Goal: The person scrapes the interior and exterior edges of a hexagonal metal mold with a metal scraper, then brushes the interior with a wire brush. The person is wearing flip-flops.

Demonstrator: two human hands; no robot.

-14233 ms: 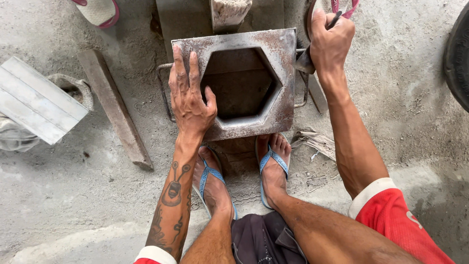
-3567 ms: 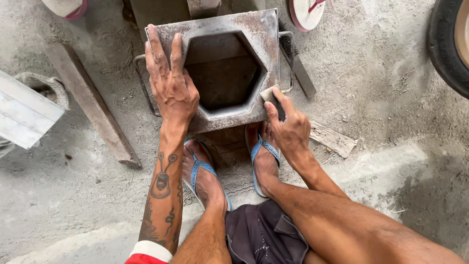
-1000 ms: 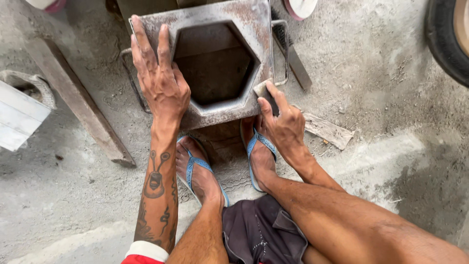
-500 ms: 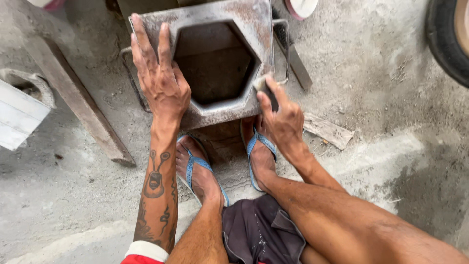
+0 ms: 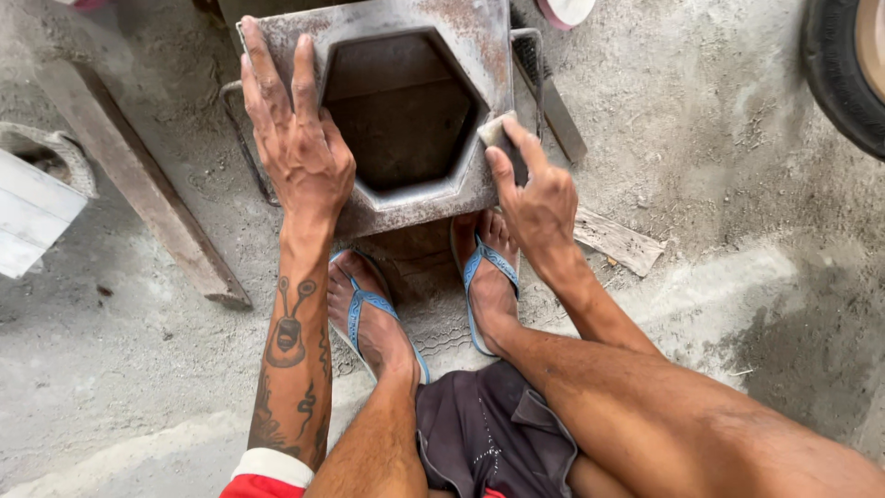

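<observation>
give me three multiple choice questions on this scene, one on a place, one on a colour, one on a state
1. Where does the left hand rest?
A. flat on the left rim of the metal mould
B. on the wooden plank
C. on the tyre

2. What colour are the straps of the flip-flops?
A. red
B. blue
C. green

3. How is the hexagonal cavity of the mould?
A. filled to the brim
B. covered by a lid
C. open and hollow

Answers:
1 A, the palm and spread fingers lie on the rusty frame left of the opening.
2 B, blue straps cross both feet.
3 C, its dark inner walls and bottom show, while the right hand presses a small pale block to its right edge.
</observation>
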